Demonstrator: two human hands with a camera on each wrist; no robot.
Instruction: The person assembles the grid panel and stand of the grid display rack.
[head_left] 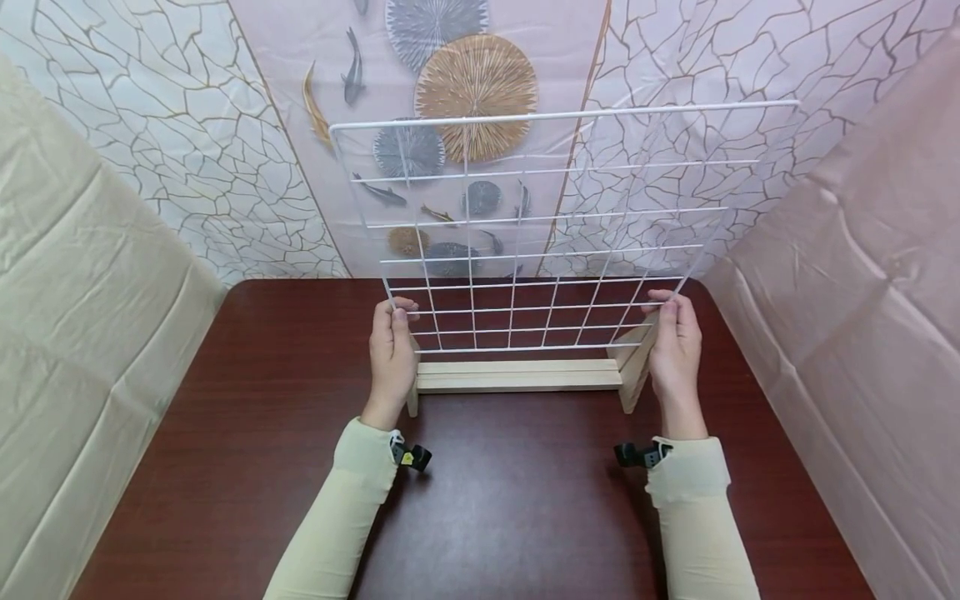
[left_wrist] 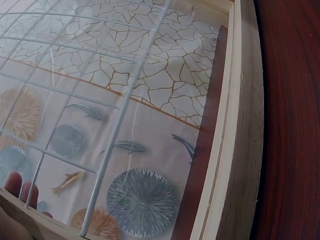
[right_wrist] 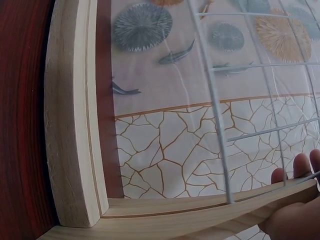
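A white wire grid panel [head_left: 468, 222] stands tilted over a pale wooden stand, its bottom wire just above the grooved crossbar [head_left: 517, 377] in the head view. My left hand [head_left: 392, 358] grips the panel's lower left edge, beside the stand's left side piece. On the opposite edge, my right hand [head_left: 673, 358] holds the panel near the right side piece [head_left: 633, 371]. Fingertips [left_wrist: 13, 182] show behind the wires in the left wrist view. The right wrist view has fingers [right_wrist: 301, 165] curled past a grooved side piece [right_wrist: 165, 215], where the panel's bottom wire [right_wrist: 216, 115] meets the wood.
The stand rests on a dark red-brown table [head_left: 300, 400]. Behind it hangs a patterned backdrop [head_left: 285, 167] with fish and round leaf shapes. Pale cloth walls [head_left: 82, 275] close off both sides. Each wrist carries a small black camera [head_left: 416, 457].
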